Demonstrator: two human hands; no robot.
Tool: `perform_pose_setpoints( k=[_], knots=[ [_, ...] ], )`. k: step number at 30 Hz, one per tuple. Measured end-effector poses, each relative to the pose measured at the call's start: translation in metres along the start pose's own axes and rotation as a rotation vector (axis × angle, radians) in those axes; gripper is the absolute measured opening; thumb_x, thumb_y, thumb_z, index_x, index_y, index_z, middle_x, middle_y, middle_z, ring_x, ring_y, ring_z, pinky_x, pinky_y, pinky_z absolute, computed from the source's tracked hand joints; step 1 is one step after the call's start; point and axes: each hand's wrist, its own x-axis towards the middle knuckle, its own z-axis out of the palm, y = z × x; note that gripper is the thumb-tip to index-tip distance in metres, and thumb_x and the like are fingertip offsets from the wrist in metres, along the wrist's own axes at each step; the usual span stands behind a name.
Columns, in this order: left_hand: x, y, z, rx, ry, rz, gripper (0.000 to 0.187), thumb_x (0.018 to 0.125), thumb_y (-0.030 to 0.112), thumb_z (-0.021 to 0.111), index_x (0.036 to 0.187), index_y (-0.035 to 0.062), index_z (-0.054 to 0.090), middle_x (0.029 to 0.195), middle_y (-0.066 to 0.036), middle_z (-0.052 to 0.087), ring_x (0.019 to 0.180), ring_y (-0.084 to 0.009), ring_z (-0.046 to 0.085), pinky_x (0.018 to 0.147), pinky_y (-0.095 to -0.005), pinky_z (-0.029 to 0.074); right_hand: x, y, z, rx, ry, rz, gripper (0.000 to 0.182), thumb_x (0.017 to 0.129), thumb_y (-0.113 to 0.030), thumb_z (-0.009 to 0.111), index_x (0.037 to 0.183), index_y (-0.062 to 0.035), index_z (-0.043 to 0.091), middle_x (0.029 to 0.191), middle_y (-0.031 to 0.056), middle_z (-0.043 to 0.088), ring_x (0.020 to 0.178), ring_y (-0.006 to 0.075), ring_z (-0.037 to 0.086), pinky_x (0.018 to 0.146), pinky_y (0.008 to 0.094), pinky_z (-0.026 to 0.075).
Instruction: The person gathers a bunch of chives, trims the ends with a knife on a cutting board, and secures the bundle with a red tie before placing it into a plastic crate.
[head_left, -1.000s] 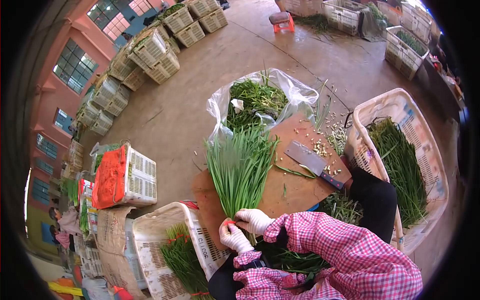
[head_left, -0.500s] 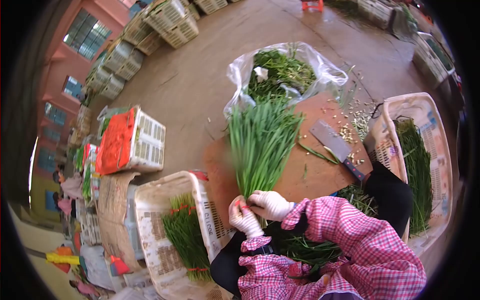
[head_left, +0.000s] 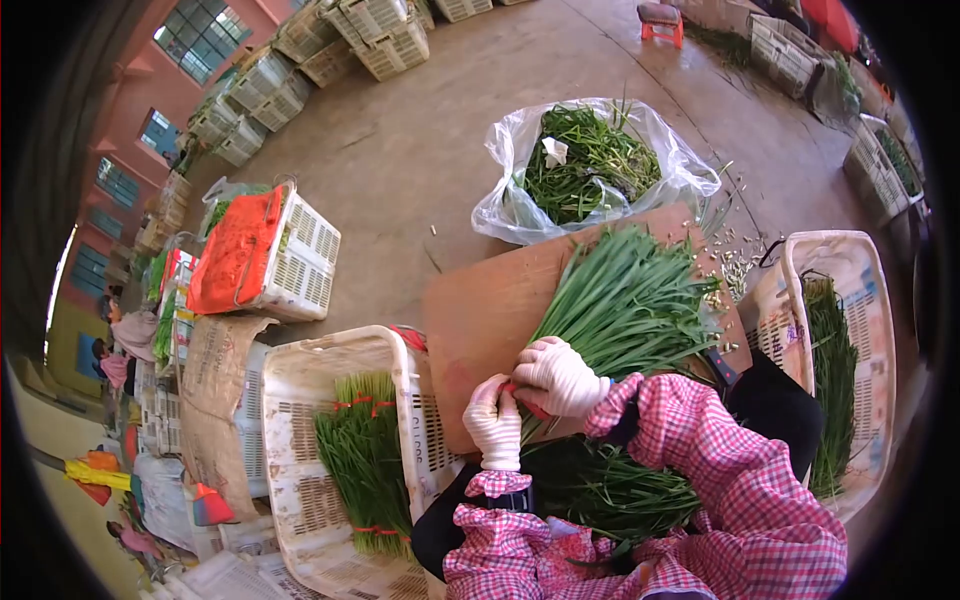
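Note:
A bunch of long green garlic chives [head_left: 630, 300] fans across a brown board [head_left: 475, 310], tips toward the right. My right hand [head_left: 560, 378], in a whitish wrapped glove, is closed round the stem end. Close beside it, my left hand [head_left: 493, 422], gloved too, pinches a red tie [head_left: 528, 402] that stretches between both hands at the stems. Leaves cover most of the cleaver's blade; its dark handle [head_left: 722, 367] shows at the board's right edge. More loose chives [head_left: 610, 490] lie in my lap below the hands.
To the left stands a white crate [head_left: 285, 400] with red-tied chive bundles [head_left: 365, 460]. A pale crate [head_left: 880, 400] at right holds more chives. Beyond the board sits a clear plastic bag [head_left: 490, 215] of green scraps. A red-covered crate [head_left: 325, 240] stands farther left.
The chive bunch has swung from pointing away to pointing right, now covering most of the cleaver blade. More of the red tie shows between my hands. The whole view has shifted slightly.

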Motion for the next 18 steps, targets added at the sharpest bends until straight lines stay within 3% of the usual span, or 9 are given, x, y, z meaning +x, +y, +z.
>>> perform_pose_setpoints(
  k=[4, 8, 13, 18],
  knots=[
    [-0.01, -0.03, 0.018, 0.044, 0.107, -0.16, 0.011, 0.081, -0.002, 0.061, 0.09, -0.0047, 0.068, 0.086, -0.011, 0.068, 0.078, -0.0168, 0.063, 0.076, -0.0282, 0.051, -0.004, 0.018, 0.029, 0.08, 0.013, 0.181, 0.022, 0.07, -0.022, 0.069, 0.083, -0.0064, 0.064, 0.083, 0.0087, 0.06, 0.085, 0.0313, 0.058, 0.08, 0.0415, 0.044],
    [-0.004, -0.006, 0.02, 0.177, 0.146, -0.156, 0.01, 0.08, 0.001, 0.063, 0.088, -0.0032, 0.068, 0.082, -0.014, 0.068, 0.071, -0.021, 0.063, 0.069, -0.0308, 0.05, 0.002, 0.026, 0.034, 0.126, 0.055, 0.213, 0.021, 0.07, -0.021, 0.069, 0.084, -0.0065, 0.064, 0.081, 0.0094, 0.061, 0.082, 0.032, 0.059, 0.075, 0.0414, 0.046],
    [-0.019, -0.012, 0.029, 0.184, 0.228, -0.117, 0.007, 0.079, 0.001, 0.064, 0.083, -0.0034, 0.067, 0.078, -0.014, 0.068, 0.068, -0.0229, 0.064, 0.066, -0.0326, 0.051, -0.003, 0.032, 0.043, 0.126, 0.028, 0.215, 0.02, 0.069, -0.02, 0.069, 0.081, -0.0047, 0.063, 0.079, 0.0104, 0.059, 0.08, 0.0327, 0.058, 0.071, 0.0425, 0.045],
    [-0.021, -0.015, 0.03, 0.202, 0.298, 0.067, 0.003, 0.076, -0.001, 0.066, 0.079, -0.003, 0.065, 0.078, -0.015, 0.067, 0.068, -0.0251, 0.066, 0.067, -0.0339, 0.052, -0.001, 0.033, 0.044, 0.074, -0.006, 0.228, 0.018, 0.07, -0.019, 0.069, 0.082, -0.007, 0.064, 0.081, 0.0089, 0.06, 0.081, 0.0316, 0.058, 0.073, 0.0419, 0.045]
  ],
)
